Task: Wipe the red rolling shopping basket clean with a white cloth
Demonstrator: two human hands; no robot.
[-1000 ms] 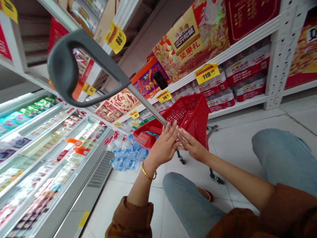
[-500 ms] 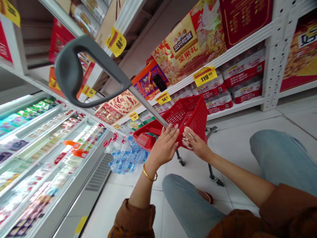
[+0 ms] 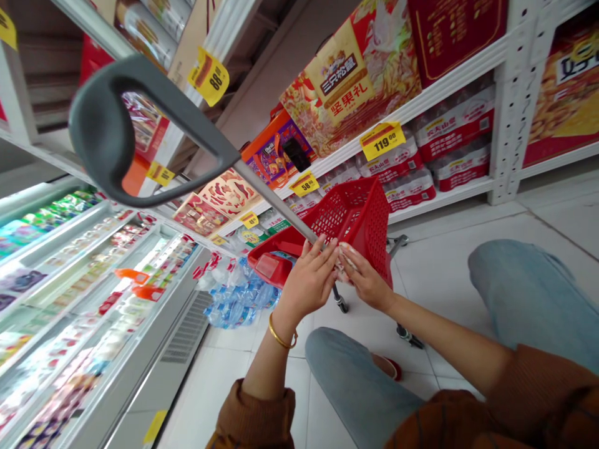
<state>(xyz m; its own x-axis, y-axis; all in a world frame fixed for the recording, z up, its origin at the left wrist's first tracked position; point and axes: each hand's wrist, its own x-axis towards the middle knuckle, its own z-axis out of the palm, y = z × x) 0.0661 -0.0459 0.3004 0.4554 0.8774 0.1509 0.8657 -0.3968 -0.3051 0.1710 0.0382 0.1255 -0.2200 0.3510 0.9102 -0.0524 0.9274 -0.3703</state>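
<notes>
My left hand (image 3: 312, 271), with a gold bracelet at its wrist, lies with fingers stretched out over the near rim of the red shopping cart (image 3: 372, 224). Its fingertips are at the foot of the metal pole (image 3: 276, 202), which rises to a grey loop handle (image 3: 100, 134). My right hand (image 3: 367, 277) presses a crumpled pale cloth or tissue (image 3: 340, 269) against the cart's rim, close beside the left fingers. Most of that wad is hidden under the right fingers. Some of the cart's perforated inside shows beyond my hands.
Shelves with boxed snacks (image 3: 349, 87), yellow price tags (image 3: 382, 141) and packs of bottled water (image 3: 461, 125) stand behind the cart. A lit refrigerated display (image 3: 93, 312) is at left. Blue-tinted bottles (image 3: 241, 296) sit on the floor beside it. My bent knees (image 3: 350, 374) are near the cart.
My right hand has slid left along the cart's rim with the wad, up to my left fingers. My left hand stays in place. The view has shifted slightly.
</notes>
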